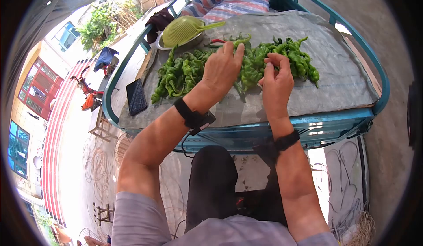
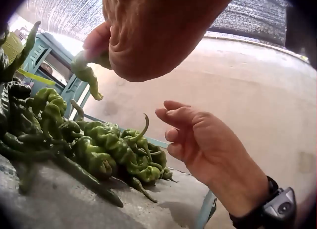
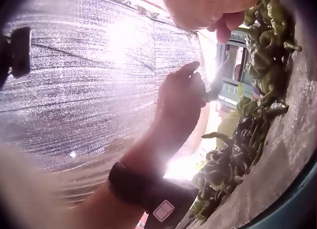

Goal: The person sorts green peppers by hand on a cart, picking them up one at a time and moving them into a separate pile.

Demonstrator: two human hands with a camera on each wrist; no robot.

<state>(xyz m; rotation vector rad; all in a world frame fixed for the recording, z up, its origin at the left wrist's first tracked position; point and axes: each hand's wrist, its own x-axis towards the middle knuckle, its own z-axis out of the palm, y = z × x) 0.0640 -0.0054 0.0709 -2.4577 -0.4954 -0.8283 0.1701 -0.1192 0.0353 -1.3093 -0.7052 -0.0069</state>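
My left hand [image 1: 222, 67] pinches a curled green pepper [image 2: 88, 76] between thumb and fingers, raised over the pile; the pepper's lower end hangs free in the left wrist view. To its right, my right hand [image 1: 278, 85] hovers above the near side of the pile with loosely bent fingers, and nothing shows between them in the left wrist view [image 2: 205, 140]. Below both hands, wrinkled green peppers [image 1: 178, 74] lie heaped in a wide band on a grey sheet [image 1: 339, 69]. One red pepper [image 1: 217, 41] lies at the back of the heap.
A yellow-green plastic strainer [image 1: 183, 30] sits in a pale basin [image 1: 165, 45] behind the heap, at left. A dark phone [image 1: 136, 97] lies near the left edge. The blue cart's rail [image 1: 381, 76] curves around the right side. Striped cloth [image 1: 242, 1] is bunched at the back.
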